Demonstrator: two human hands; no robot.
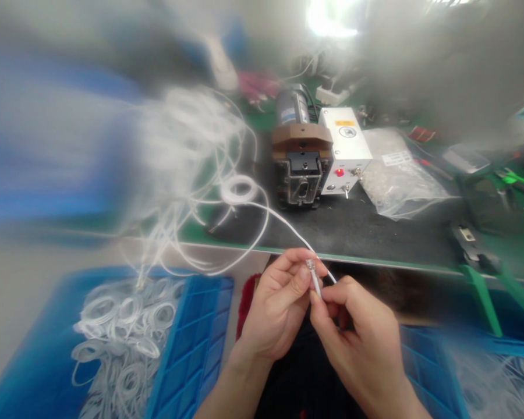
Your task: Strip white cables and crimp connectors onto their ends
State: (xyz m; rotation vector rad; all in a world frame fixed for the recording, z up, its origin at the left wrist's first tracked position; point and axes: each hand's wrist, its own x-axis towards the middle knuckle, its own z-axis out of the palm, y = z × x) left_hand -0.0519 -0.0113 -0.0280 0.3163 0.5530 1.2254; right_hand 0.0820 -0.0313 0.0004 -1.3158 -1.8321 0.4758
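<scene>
Between thumb and fingers, my left hand [279, 302] pinches a small clear plug [310, 265] at the end of a white cable. My right hand [360, 326] grips the white cable [293, 230] just below that plug, its thumb and forefinger closed. From my hands the cable runs up over the table edge to a small coil [239, 190] on the dark mat. Behind my hands stands a crimping machine [303, 157] with a motor and a clear front guard. Its white control box [344, 148] shows a lit red light.
A blurred heap of white cables [187, 139] hangs over the table's left edge. Blue crates [192, 343] with coiled cables stand lower left and lower right. A plastic bag of small clear parts [397, 174] and green-handled pliers [478, 279] lie on the right.
</scene>
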